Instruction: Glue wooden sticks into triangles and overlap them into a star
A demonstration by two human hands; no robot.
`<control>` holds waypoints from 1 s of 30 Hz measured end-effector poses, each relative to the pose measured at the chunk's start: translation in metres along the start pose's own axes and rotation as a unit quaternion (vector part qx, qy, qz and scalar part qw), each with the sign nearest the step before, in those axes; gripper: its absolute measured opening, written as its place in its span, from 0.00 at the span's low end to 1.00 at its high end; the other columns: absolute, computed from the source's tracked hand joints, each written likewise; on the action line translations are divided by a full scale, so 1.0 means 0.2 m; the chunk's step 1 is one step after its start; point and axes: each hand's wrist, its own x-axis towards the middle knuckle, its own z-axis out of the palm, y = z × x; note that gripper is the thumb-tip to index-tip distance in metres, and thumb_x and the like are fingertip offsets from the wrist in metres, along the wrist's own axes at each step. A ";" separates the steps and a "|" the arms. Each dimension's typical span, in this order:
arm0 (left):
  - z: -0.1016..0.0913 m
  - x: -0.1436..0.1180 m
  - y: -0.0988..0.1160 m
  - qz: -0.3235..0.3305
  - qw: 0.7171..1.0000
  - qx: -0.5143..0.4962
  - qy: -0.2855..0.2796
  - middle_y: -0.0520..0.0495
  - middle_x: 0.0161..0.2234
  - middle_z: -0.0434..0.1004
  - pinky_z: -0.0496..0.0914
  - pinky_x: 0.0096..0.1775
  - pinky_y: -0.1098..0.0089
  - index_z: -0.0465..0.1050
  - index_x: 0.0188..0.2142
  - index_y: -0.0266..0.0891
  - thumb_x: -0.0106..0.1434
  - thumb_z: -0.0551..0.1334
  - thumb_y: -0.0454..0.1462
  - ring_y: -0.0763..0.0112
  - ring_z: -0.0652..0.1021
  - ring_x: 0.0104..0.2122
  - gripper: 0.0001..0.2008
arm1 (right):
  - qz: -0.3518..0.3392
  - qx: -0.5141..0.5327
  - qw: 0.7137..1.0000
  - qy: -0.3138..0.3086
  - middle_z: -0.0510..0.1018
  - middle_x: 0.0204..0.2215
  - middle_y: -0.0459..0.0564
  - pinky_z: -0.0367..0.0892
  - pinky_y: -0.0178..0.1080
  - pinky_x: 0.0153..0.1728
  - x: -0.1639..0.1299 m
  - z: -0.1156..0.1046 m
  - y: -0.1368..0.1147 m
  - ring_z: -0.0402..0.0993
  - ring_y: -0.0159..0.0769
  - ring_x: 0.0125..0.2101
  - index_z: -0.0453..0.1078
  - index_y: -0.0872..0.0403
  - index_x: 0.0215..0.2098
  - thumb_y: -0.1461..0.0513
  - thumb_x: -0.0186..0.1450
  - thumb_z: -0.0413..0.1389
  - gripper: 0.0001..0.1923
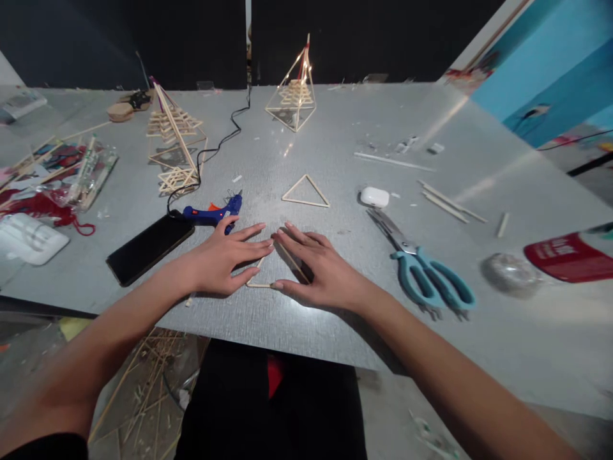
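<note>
My left hand (224,257) and my right hand (313,268) lie flat on the grey table (335,332), fingertips almost meeting. Together they press on thin wooden sticks (261,284) laid as a triangle, partly hidden under the fingers. A finished stick triangle (306,191) lies just beyond them. A blue glue gun (213,213) rests behind my left hand, with its black cable running to the back.
A black phone (149,247) lies to the left and teal scissors (426,271) to the right. A white earbud case (374,196), loose sticks (450,203), a tape roll (510,271) and two stick pyramids (294,96) (175,137) stand around.
</note>
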 end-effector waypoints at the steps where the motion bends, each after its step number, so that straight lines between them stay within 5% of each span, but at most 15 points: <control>1: 0.00 0.00 0.00 0.000 1.000 0.002 -0.001 0.40 0.72 0.71 0.36 0.74 0.37 0.66 0.73 0.42 0.78 0.57 0.40 0.50 0.58 0.79 0.26 | 0.001 -0.002 1.000 0.001 0.64 0.76 0.66 0.58 0.68 0.73 0.00 0.00 0.00 0.51 0.61 0.78 0.54 0.58 0.80 0.38 0.71 0.61 0.51; 30: -0.01 0.01 0.02 -0.004 1.000 -0.004 -0.006 0.41 0.72 0.71 0.40 0.73 0.33 0.69 0.71 0.43 0.79 0.56 0.40 0.48 0.58 0.79 0.24 | -0.012 -0.009 1.000 0.015 0.66 0.75 0.67 0.61 0.68 0.71 -0.01 0.01 0.00 0.53 0.59 0.78 0.53 0.58 0.80 0.40 0.72 0.61 0.49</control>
